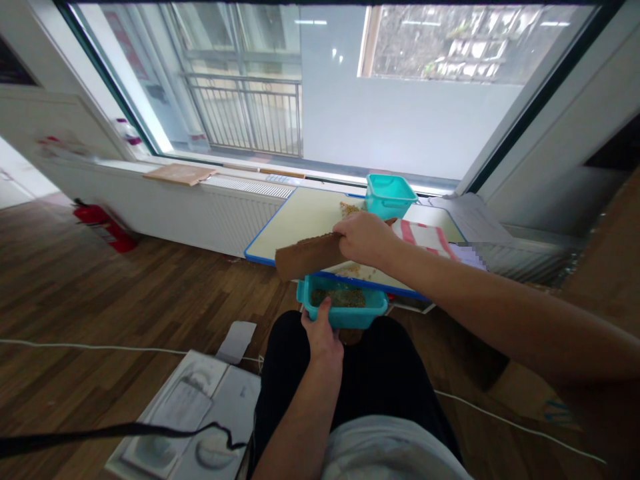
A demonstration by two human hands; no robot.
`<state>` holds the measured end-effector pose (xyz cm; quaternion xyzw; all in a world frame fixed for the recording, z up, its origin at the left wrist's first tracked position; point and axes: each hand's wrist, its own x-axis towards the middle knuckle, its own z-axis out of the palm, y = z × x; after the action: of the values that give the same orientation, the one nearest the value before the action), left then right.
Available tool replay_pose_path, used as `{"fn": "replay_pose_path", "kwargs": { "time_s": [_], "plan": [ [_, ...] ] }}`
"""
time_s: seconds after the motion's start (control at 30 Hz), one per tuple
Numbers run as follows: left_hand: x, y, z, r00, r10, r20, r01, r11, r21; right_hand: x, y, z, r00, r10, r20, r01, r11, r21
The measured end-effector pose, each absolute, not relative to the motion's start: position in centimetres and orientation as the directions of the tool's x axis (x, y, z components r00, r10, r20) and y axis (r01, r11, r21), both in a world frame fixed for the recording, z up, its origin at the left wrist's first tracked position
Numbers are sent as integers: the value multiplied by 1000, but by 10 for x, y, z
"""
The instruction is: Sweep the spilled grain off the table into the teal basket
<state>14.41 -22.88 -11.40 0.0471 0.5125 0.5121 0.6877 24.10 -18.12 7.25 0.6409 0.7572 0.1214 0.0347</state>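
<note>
I have the bench (300, 227) ahead, one tub (390, 197) on its far edge, a cloth (425, 239) right of that tub, and a second tub (343, 310) just before the bench, beneath a cardboard piece (307, 257).

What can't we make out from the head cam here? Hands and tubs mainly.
Head view:
- Grain in the near teal tub: too small to identify.
- Right hand: covers part of the cardboard piece, so the grip is unclear.
- Left hand: the tub's wall hides its grip below the rim.
- Far teal tub: its wall hides most of the inside.
- Pixelated patch: blurred, unreadable.
</note>
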Motion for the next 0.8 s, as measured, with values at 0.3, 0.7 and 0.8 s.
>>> {"fn": "replay_pose_path", "kwargs": {
  "time_s": [0.3,0.7,0.8],
  "plan": [
    [150,-234,-117,-25,759,-650,-639,488,595,264,-223,100,72,982,174,958,-117,263],
    [160,-235,-117,5,756,-654,-639,506,580,281,-237,78,88,988,127,954,-120,276],
    [162,-233,-119,10,759,-651,-634,508,583,282,-233,76,92,985,144,945,-132,300]
  ]
}}
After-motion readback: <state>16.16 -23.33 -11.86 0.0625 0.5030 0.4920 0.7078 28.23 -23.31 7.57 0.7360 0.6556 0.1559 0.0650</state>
